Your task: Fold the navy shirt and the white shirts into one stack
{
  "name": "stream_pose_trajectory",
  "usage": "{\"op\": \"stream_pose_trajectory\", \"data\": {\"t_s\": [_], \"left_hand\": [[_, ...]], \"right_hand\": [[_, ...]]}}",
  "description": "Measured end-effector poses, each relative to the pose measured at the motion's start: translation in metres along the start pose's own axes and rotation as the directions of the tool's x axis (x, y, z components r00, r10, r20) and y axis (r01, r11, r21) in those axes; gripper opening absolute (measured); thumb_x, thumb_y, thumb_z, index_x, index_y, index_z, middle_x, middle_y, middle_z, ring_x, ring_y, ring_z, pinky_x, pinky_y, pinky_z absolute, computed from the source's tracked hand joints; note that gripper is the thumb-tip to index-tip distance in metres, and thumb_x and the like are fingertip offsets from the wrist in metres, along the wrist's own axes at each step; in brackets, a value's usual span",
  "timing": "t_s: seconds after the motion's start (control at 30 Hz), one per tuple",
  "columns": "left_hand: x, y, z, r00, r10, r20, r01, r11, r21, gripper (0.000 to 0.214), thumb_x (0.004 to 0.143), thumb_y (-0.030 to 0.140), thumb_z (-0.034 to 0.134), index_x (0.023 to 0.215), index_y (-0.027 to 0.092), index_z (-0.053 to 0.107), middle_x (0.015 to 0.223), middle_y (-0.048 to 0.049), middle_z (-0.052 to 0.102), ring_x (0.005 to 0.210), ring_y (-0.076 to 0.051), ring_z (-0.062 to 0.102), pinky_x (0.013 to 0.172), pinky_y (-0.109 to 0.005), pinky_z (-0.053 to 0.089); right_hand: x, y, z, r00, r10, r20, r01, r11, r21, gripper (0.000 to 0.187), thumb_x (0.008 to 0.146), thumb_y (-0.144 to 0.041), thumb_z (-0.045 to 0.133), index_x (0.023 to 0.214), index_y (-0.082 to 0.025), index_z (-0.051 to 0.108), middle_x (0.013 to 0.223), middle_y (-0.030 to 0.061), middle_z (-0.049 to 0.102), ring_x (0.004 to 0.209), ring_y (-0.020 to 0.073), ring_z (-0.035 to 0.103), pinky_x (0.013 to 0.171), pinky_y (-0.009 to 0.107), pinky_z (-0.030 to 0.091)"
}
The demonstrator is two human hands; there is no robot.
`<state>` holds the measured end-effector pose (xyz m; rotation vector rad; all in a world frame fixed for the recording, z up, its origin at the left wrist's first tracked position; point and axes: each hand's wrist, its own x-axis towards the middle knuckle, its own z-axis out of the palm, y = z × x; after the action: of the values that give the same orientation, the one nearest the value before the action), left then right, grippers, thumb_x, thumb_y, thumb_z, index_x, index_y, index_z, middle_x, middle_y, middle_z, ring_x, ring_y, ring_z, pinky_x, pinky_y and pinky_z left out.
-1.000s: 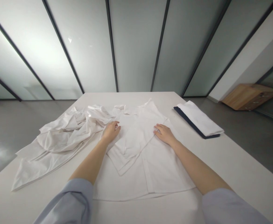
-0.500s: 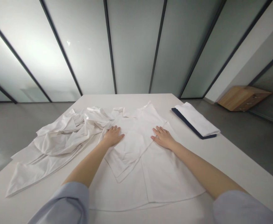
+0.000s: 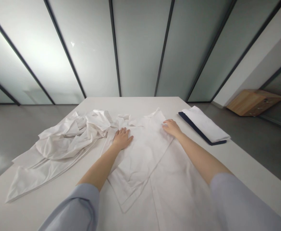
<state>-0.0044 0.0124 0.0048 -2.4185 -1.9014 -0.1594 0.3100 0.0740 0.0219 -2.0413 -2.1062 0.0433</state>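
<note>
Atop the white table (image 3: 121,104), the left hand (image 3: 122,138) and right hand (image 3: 172,127), both open, lie flat on a partly folded white shirt (image 3: 140,163); a crumpled white garment (image 3: 61,141) remains unfolded at left, a folded white-and-navy garment (image 3: 204,125) at right.

Bright, soft light glows through frosted glass panels (image 3: 27,54), edges bowed by distortion.

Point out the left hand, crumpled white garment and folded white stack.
Left hand (image 3: 122,139): head view, back.
Crumpled white garment (image 3: 61,141): head view, middle fold.
Folded white stack (image 3: 205,124): head view, top face.
</note>
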Motion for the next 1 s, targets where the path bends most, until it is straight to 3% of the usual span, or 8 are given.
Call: {"op": "stream_pose_trajectory", "data": {"t_s": [0.17,0.3,0.43,0.5,0.6,0.67,0.77,1.0], "left_hand": [[0.0,-0.004,0.014,0.999,-0.008,0.051,0.01,0.999,-0.038,0.058,0.095,0.049,0.032,0.142,0.015,0.04,0.152,-0.0152,0.035,0.143,-0.029,0.027,0.115,-0.046,0.023],[-0.001,-0.002,0.011,0.997,-0.015,0.073,0.018,0.999,-0.045,0.059,0.095,0.049,0.031,0.143,0.016,0.038,0.154,-0.0146,0.032,0.144,-0.028,0.025,0.116,-0.046,0.021],[-0.001,-0.002,0.012,0.997,-0.016,0.07,0.019,0.999,-0.05,0.059,0.095,0.049,0.032,0.144,0.016,0.037,0.154,-0.0149,0.032,0.144,-0.028,0.025,0.115,-0.046,0.021],[-0.001,-0.002,0.012,0.998,-0.017,0.067,0.02,0.999,-0.051,0.06,0.095,0.049,0.032,0.144,0.015,0.037,0.154,-0.0151,0.032,0.144,-0.028,0.025,0.115,-0.046,0.022],[-0.001,-0.002,0.011,0.998,-0.017,0.065,0.02,0.999,-0.048,0.06,0.095,0.048,0.032,0.143,0.014,0.038,0.154,-0.0154,0.032,0.143,-0.028,0.026,0.116,-0.046,0.021],[-0.001,-0.002,0.011,0.998,-0.017,0.065,0.02,0.999,-0.047,0.059,0.095,0.048,0.032,0.143,0.015,0.038,0.154,-0.0152,0.032,0.143,-0.027,0.026,0.116,-0.045,0.021],[-0.002,-0.002,0.011,0.997,-0.019,0.069,0.023,0.998,-0.054,0.059,0.095,0.048,0.032,0.143,0.016,0.038,0.154,-0.0147,0.032,0.144,-0.027,0.026,0.116,-0.045,0.021],[-0.002,-0.004,0.014,0.998,-0.013,0.065,0.018,0.996,-0.083,0.059,0.094,0.05,0.033,0.143,0.017,0.039,0.154,-0.0151,0.033,0.143,-0.028,0.026,0.115,-0.045,0.021]], "right_hand": [[0.028,0.003,0.016,0.987,0.072,0.144,-0.071,0.997,-0.012,0.046,0.089,-0.041,0.046,0.128,-0.02,0.059,0.141,0.013,0.048,0.122,0.0327,0.049,0.1,0.045,0.04],[0.034,0.011,0.022,0.997,0.041,0.062,-0.034,0.994,-0.101,0.047,0.09,-0.04,0.044,0.125,-0.012,0.059,0.134,0.019,0.052,0.121,0.037,0.048,0.101,0.052,0.037],[0.037,0.009,0.02,0.995,0.1,-0.011,-0.101,0.991,-0.087,0.043,0.087,-0.035,0.052,0.122,-0.012,0.059,0.135,0.0222,0.049,0.127,0.0408,0.041,0.104,0.057,0.031],[0.039,-0.002,0.018,0.995,0.054,-0.083,-0.056,0.998,-0.024,0.044,0.084,-0.029,0.056,0.124,-0.012,0.057,0.136,0.0227,0.048,0.13,0.0394,0.038,0.107,0.055,0.029],[0.044,-0.031,0.02,0.987,-0.095,-0.133,0.108,0.99,0.092,0.041,0.084,-0.023,0.054,0.124,-0.015,0.057,0.131,0.0158,0.054,0.125,0.0278,0.047,0.107,0.04,0.034],[0.048,-0.052,0.024,0.994,-0.1,-0.044,0.107,0.964,0.241,0.042,0.084,-0.023,0.053,0.126,-0.018,0.057,0.129,0.0103,0.058,0.119,0.0209,0.053,0.103,0.031,0.038],[0.054,-0.076,0.032,0.992,0.001,0.126,-0.058,0.893,0.447,0.045,0.085,-0.028,0.052,0.129,-0.019,0.056,0.123,0.0084,0.063,0.11,0.0198,0.06,0.095,0.03,0.044],[0.067,-0.099,0.026,0.963,0.058,0.264,-0.185,0.853,0.488,0.04,0.089,-0.039,0.046,0.099,-0.01,0.073,0.088,0.0111,0.072,0.086,0.0247,0.067,0.077,0.032,0.05]]}}
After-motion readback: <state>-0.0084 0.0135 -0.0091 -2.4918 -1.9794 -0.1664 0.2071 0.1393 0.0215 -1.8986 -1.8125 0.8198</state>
